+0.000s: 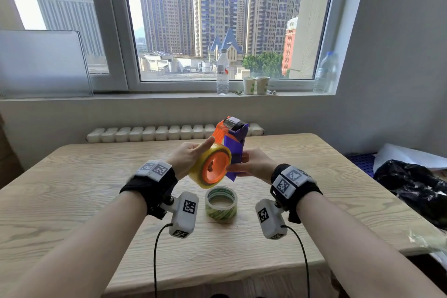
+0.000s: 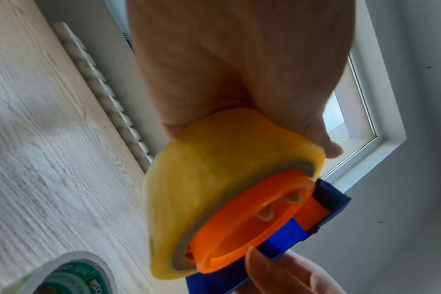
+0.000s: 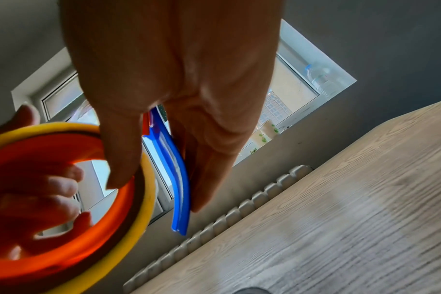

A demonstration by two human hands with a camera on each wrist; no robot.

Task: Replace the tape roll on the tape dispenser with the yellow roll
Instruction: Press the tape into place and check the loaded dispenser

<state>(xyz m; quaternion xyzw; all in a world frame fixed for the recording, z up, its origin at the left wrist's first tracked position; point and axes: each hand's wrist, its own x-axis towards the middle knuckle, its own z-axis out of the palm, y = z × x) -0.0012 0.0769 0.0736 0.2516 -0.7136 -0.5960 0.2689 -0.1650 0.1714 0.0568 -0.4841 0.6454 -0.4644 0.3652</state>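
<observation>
Now the left hand curls round the yellow plastic tape roll, seated over the orange hub of the blue-and-orange tape dispenser. The right hand grips its blue handle above the wooden desk. Mounting step, apparently; next, press it fully home. The old green-printed clear roll lies below.

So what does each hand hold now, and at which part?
The left hand grips the yellow roll around its outer band, on the dispenser's orange hub. The right hand holds the tape dispenser by its blue handle.
</observation>
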